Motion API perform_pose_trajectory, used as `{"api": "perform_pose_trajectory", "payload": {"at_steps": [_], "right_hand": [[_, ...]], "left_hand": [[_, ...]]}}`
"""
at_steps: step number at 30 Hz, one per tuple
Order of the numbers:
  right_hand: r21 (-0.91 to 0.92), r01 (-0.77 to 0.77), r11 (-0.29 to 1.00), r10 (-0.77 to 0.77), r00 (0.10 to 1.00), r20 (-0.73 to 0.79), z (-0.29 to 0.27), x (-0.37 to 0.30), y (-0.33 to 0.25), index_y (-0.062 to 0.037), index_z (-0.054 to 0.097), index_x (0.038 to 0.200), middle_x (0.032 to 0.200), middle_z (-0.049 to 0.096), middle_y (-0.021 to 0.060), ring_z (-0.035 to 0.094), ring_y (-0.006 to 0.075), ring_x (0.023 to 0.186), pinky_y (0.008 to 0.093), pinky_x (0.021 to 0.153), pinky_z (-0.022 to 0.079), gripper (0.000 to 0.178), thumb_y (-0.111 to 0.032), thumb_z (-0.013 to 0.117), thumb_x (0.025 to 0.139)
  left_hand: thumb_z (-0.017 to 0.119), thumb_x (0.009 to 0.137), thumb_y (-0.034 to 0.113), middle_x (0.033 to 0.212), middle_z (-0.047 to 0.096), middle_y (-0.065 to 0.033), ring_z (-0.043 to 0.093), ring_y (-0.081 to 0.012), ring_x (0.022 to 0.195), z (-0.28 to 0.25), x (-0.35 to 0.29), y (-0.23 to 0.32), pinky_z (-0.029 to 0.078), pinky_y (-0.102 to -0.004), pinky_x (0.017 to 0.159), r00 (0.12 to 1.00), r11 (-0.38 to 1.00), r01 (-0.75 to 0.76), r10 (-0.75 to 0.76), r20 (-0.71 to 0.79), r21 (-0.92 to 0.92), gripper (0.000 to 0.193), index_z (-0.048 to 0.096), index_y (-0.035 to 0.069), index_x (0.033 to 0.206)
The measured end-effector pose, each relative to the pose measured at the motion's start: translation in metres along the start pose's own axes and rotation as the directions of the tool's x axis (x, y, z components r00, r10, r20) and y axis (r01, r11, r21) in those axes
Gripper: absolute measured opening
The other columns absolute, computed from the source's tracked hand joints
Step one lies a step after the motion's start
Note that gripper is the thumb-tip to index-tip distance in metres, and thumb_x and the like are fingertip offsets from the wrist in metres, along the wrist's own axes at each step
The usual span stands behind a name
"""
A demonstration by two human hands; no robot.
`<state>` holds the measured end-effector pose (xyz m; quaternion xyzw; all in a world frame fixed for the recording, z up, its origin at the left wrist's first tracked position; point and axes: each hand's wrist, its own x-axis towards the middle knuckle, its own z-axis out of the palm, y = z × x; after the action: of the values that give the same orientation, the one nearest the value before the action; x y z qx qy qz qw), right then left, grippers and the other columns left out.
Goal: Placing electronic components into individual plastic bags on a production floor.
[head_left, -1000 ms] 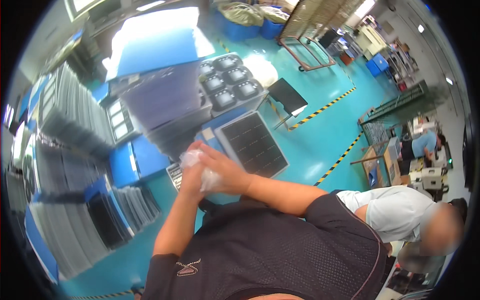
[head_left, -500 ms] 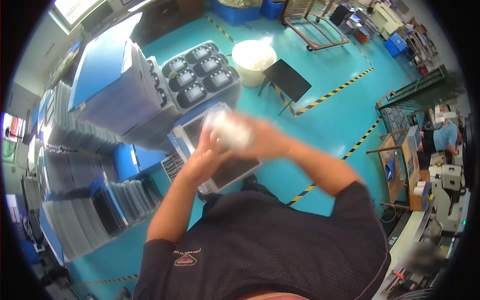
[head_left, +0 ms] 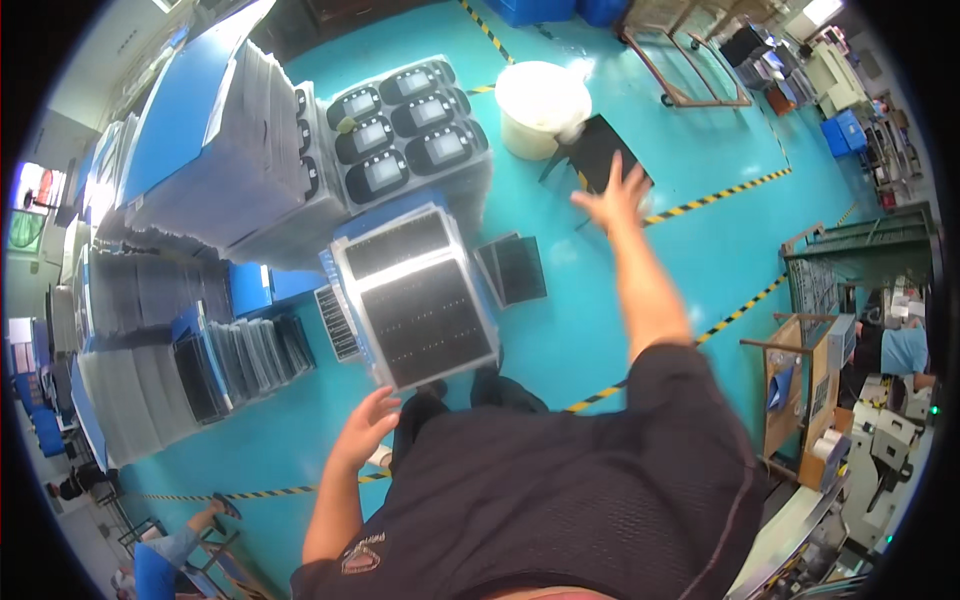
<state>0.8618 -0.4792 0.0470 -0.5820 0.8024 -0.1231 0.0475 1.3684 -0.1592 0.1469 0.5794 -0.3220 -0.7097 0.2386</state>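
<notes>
My right hand (head_left: 617, 197) reaches out to the right with fingers spread and nothing in it, over the black stool (head_left: 606, 150). Beside the stool stands a round white bin (head_left: 540, 90); a small blurred whitish wad (head_left: 572, 132) shows in front of its side, apart from my hand. My left hand (head_left: 368, 428) is low, fingers loosely bent and apart, near the corner of a stack of dark printed sheets (head_left: 425, 320) in clear film. A white cylindrical piece (head_left: 380, 456) shows just beside that hand; whether it touches the palm is hidden.
Stacked trays of black oval panels (head_left: 440, 148) stand beyond the sheets. Tall piles of sheets with blue boards (head_left: 190, 130) fill the left. Dark flat sheets (head_left: 512, 268) lie on the floor. A wheeled rack (head_left: 690, 60) is far right; other people are at the edges.
My hands, earlier together around a crumpled white bundle above the sheets, have parted. The right swung out toward the bin and opened; the left dropped back toward my body. The sheet stack is now uncovered.
</notes>
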Motion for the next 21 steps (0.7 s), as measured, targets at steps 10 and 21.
{"api": "perform_pose_trajectory", "payload": {"at_steps": [10, 21], "right_hand": [[0.305, -0.080, 0.949, -0.125, 0.792, 0.597, 0.079, -0.199, 0.027, 0.0002, 0.048, 0.142, 0.140, 0.053, 0.0263, 0.051, 0.0402, 0.131, 0.0411, 0.109, 0.041, 0.073, -0.043, 0.071, 0.088], [0.494, 0.511, 0.703, -0.617, 0.785, 0.066, -0.008, -0.155, -0.144, -0.0006, 0.058, 0.129, 0.127, 0.061, 0.0239, 0.057, 0.0418, 0.119, 0.0458, 0.102, 0.046, 0.051, -0.030, 0.069, 0.088]], "left_hand": [[0.074, 0.084, 0.028, 0.122, 0.058, -0.0222, 0.060, -0.0348, 0.112, 0.000, 0.061, -0.018, 0.048, -0.0427, 0.096, 0.822, 0.767, -0.082, 0.413, -0.392, 0.637, 0.072, 0.043, 0.004, 0.145], [0.078, 0.081, 0.042, 0.143, 0.047, -0.0281, 0.046, -0.0413, 0.133, -0.008, 0.084, -0.024, 0.038, -0.0448, 0.110, 0.863, 0.798, 0.036, 0.279, -0.421, 0.602, 0.092, 0.032, 0.003, 0.151]]}}
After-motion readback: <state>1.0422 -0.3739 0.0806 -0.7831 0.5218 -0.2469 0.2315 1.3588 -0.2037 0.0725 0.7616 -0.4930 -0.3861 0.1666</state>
